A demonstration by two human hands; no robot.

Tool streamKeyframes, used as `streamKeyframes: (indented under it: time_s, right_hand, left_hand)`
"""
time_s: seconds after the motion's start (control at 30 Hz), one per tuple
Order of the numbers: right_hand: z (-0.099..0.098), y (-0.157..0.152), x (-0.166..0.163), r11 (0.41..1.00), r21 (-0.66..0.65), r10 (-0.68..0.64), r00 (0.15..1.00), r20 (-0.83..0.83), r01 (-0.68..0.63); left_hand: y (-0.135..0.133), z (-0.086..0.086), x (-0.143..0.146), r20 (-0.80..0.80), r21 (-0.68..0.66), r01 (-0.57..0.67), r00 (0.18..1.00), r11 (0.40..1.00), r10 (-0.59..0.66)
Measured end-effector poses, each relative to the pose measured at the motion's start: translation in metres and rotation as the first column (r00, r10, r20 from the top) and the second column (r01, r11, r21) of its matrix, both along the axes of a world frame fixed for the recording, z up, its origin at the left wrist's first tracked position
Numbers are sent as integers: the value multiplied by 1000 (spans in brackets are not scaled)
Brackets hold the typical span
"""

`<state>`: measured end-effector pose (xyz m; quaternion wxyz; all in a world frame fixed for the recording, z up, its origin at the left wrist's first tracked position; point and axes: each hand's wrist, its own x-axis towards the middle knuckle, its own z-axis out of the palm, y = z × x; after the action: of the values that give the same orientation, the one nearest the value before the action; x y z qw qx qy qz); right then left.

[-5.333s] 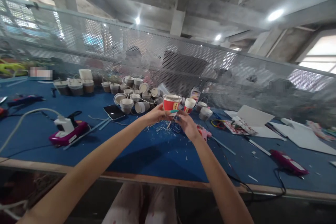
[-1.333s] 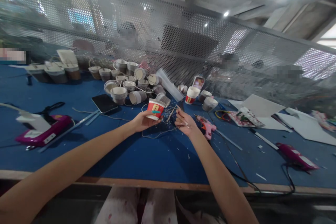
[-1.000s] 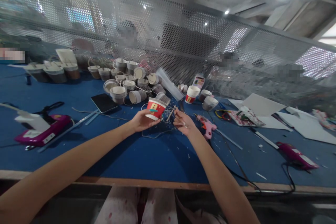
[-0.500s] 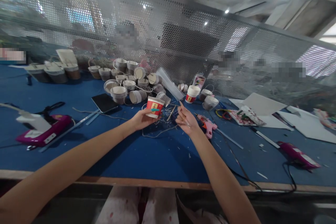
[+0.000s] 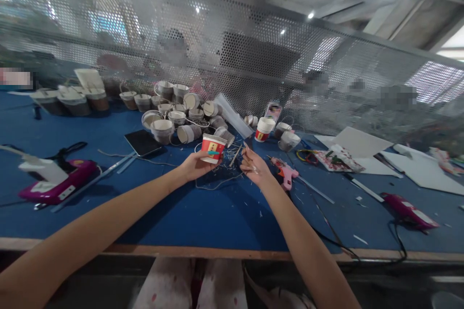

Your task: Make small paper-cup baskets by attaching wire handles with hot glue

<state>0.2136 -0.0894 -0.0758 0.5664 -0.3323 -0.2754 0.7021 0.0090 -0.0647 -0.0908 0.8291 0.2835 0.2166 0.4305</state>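
Note:
My left hand (image 5: 197,165) is wrapped round a red paper cup (image 5: 212,148) with a pale rim, held tilted above the table. A thin grey cord (image 5: 221,186) loops on the table below the cup. To the right of the cup, my right hand (image 5: 254,164) is raised with its fingers curled in. Whatever those fingers pinch, if anything, is too small to make out. A pile of cord-wrapped cups with loop handles (image 5: 188,133) lies just behind the left hand. Beyond the right hand stands a stack of red and white paper cups (image 5: 264,129).
A pink glue gun (image 5: 286,174) lies right of my right hand. Purple power strips (image 5: 60,186) (image 5: 409,210) sit at both sides, and a black tablet (image 5: 142,144) lies left. White sheets (image 5: 424,169) spread at right. A perforated metal screen (image 5: 203,53) borders the back.
The fingers of my right hand have curled in from a more pointed pose. The left hand keeps the cup in nearly the same place. The whole view has shifted slightly.

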Motion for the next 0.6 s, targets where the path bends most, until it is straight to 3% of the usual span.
streamKeyframes:
  time_s: [0.17, 0.6]
  right_hand:
    - [-6, 5, -6, 998, -65, -11, 999, 39, 14]
    - [-10, 5, -17, 996, -55, 73, 994, 82, -69]
  left_hand:
    - [0, -2, -1, 54, -21, 42, 998, 999, -40]
    - [3, -13, -5, 115, 67, 271, 954, 960, -277]
